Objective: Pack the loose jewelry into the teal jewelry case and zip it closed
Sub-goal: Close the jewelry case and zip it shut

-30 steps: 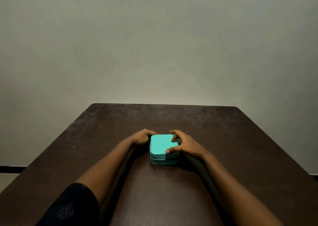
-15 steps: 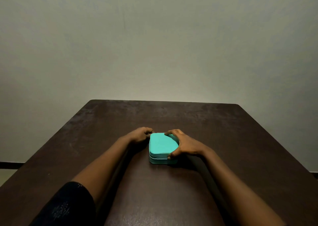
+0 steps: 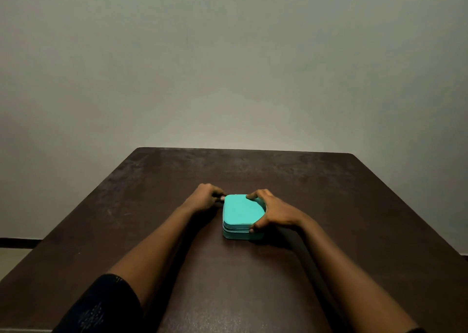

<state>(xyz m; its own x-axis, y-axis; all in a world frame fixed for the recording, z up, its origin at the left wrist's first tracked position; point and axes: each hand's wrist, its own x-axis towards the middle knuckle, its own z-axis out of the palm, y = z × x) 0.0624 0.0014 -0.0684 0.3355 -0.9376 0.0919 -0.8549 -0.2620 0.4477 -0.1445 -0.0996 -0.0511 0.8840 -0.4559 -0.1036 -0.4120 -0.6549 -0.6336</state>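
Case [image 3: 240, 212] lies flat, lid up: smooth teal, squarish, rounded corners. Right hand [image 3: 276, 213] grips its right edge; left hand [image 3: 205, 198] curls at the far-left corner, hold unclear.

The case [image 3: 240, 212] lies centred on the table [image 3: 253, 170].

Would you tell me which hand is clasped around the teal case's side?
The right hand: it spans the right side of the teal case, thumb at the near corner. The left hand only pinches its far left corner.
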